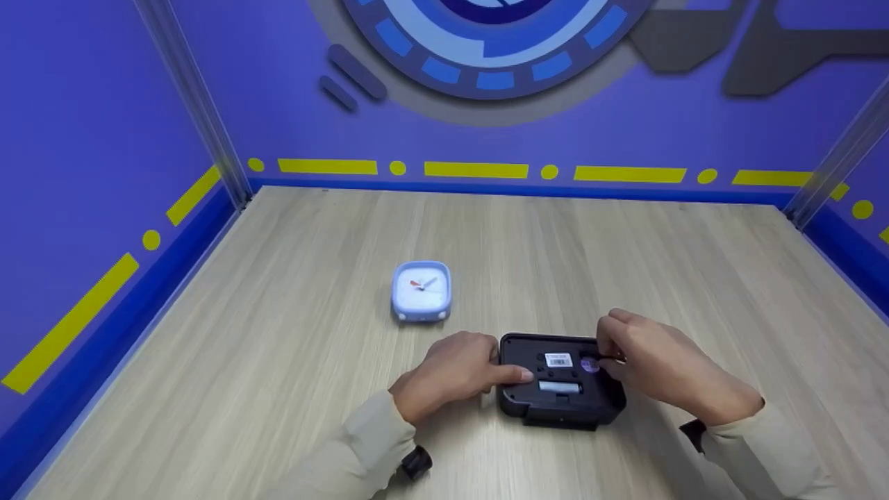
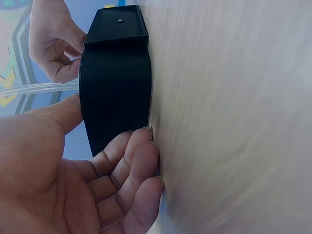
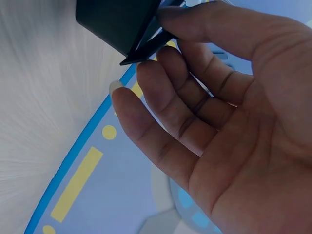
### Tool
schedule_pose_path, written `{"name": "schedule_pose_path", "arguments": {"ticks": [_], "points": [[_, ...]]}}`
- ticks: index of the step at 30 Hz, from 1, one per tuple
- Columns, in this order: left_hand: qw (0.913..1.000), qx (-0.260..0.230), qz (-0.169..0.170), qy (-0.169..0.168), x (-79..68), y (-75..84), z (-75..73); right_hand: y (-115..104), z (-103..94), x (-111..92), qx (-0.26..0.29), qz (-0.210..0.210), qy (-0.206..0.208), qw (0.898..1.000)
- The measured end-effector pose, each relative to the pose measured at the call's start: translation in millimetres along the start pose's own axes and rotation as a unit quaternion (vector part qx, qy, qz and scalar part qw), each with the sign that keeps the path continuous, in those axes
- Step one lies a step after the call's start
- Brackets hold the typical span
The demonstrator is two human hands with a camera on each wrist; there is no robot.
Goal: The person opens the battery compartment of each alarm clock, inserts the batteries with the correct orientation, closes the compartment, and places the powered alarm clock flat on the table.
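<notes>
A black clock (image 1: 517, 406) lies on the table with its back up, so its face is hidden. A silvery battery (image 1: 558, 387) sits in the slot on that back. My left hand (image 1: 455, 368) grips the clock's left side, thumb on the back, the other fingers against the side wall (image 2: 114, 87). At the right edge my right hand (image 1: 660, 361) pinches a thin black piece (image 3: 148, 51) between thumb and fingers. That piece slants beside the clock's edge; whether it is attached cannot be told.
A small light-blue alarm clock (image 1: 421, 290) stands on the wooden table (image 1: 312, 312) beyond my left hand. Blue panels (image 1: 292, 132) with yellow markings enclose the table's back and sides. White stickers and a purple one lie on the black clock's back.
</notes>
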State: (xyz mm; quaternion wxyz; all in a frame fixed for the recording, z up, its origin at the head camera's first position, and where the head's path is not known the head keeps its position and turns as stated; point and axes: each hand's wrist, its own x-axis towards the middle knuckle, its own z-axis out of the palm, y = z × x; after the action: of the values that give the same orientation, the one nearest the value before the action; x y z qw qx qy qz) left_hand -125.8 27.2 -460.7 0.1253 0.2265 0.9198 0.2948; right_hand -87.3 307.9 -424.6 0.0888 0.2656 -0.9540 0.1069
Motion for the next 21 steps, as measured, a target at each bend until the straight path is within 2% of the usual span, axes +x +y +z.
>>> {"name": "schedule_pose_path", "arguments": {"ticks": [21], "points": [[1.0,0.003,0.0,0.002,-0.7,0.1,-0.1,-3.4,1.7,0.9,-0.008,0.008,-0.006,1.0]]}}
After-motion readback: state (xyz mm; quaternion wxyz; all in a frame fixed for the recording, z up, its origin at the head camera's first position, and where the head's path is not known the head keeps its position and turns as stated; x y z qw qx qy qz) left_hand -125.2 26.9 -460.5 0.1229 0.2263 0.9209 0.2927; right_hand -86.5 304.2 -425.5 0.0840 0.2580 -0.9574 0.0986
